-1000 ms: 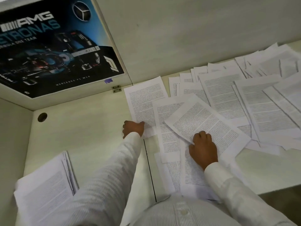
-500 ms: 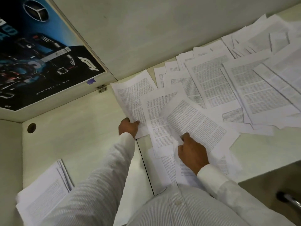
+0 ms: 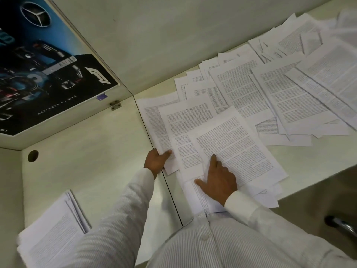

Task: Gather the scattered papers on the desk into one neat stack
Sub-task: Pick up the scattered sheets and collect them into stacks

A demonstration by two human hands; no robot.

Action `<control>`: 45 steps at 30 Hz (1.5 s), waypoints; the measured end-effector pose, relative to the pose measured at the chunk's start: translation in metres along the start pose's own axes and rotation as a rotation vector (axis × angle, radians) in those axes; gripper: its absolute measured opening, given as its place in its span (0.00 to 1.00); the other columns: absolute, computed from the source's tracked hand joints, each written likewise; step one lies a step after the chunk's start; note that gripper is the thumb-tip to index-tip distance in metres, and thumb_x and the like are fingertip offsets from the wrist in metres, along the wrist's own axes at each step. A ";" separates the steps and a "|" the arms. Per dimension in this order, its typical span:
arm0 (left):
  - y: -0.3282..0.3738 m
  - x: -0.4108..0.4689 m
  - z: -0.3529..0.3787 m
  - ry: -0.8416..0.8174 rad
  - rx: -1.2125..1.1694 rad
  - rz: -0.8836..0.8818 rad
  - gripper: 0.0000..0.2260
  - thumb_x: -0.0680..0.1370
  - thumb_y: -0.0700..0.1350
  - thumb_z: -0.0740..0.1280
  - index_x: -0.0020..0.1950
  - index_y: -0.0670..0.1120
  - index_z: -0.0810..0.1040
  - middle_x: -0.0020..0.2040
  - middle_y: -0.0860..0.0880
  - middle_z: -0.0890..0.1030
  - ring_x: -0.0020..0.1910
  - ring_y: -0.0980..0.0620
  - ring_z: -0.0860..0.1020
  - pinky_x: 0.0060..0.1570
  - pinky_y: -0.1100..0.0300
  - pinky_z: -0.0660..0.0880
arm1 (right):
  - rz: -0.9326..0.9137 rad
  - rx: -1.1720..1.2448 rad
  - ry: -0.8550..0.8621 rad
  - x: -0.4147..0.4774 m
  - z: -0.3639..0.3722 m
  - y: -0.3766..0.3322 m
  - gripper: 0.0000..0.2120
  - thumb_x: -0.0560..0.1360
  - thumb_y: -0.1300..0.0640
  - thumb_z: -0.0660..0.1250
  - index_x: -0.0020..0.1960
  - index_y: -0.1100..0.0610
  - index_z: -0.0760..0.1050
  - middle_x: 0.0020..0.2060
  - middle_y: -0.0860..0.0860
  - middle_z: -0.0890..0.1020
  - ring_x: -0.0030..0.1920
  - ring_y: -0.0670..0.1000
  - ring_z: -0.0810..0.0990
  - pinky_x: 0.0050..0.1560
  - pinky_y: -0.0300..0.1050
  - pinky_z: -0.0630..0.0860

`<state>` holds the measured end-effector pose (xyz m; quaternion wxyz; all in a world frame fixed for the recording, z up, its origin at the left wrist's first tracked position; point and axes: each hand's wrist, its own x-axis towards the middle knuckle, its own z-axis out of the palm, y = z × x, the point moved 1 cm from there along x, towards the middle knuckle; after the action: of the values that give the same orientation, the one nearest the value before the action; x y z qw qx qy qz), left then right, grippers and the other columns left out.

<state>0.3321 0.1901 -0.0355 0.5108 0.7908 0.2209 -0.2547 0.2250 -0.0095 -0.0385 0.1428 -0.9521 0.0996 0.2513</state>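
Sheets of white printed paper (image 3: 289, 97) have bunched tighter: left hand (image 3: 157, 159) pinches the nine o'clock page (image 3: 152, 120), right hand (image 3: 217, 181) presses flat on the top page (image 3: 231, 144). Stacking barely begun.

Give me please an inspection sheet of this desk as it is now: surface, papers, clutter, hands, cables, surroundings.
Surface: pale desk in two sections with a seam between them; a round hole at the left.
Job's things: scattered papers overlap across the right section; a stack lies at the near left.
Clutter: nothing seen.
Grips: left hand pinches the leftmost sheet at its near edge; right hand presses on the top sheet, index finger straight.
Cables: nothing seen.
Surroundings: racing-car poster on the left panel; a small hinge at the panel's foot.
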 end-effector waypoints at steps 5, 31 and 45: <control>0.010 -0.002 0.022 0.074 -0.204 -0.058 0.22 0.77 0.54 0.71 0.68 0.46 0.76 0.60 0.48 0.81 0.56 0.46 0.81 0.60 0.49 0.78 | -0.018 -0.017 0.033 -0.005 0.004 -0.004 0.42 0.77 0.44 0.62 0.78 0.65 0.46 0.67 0.58 0.70 0.58 0.56 0.75 0.50 0.50 0.76; -0.085 -0.065 -0.032 -0.014 -0.191 -0.229 0.19 0.72 0.41 0.76 0.61 0.42 0.78 0.56 0.42 0.83 0.50 0.44 0.82 0.51 0.49 0.79 | -0.295 0.615 -0.241 -0.019 -0.003 -0.061 0.21 0.79 0.57 0.64 0.71 0.55 0.66 0.55 0.52 0.79 0.55 0.52 0.79 0.59 0.49 0.77; -0.135 -0.057 -0.094 0.039 -0.343 -0.167 0.25 0.74 0.39 0.75 0.68 0.36 0.73 0.62 0.40 0.79 0.57 0.40 0.78 0.57 0.46 0.76 | 0.493 0.301 0.175 -0.056 -0.007 0.091 0.46 0.69 0.34 0.72 0.75 0.61 0.60 0.73 0.60 0.64 0.72 0.62 0.64 0.69 0.60 0.65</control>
<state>0.2223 0.3233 -0.0606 0.6110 0.6757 0.3357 -0.2396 0.1566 -0.0903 -0.0246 0.2080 -0.8854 0.3759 0.1777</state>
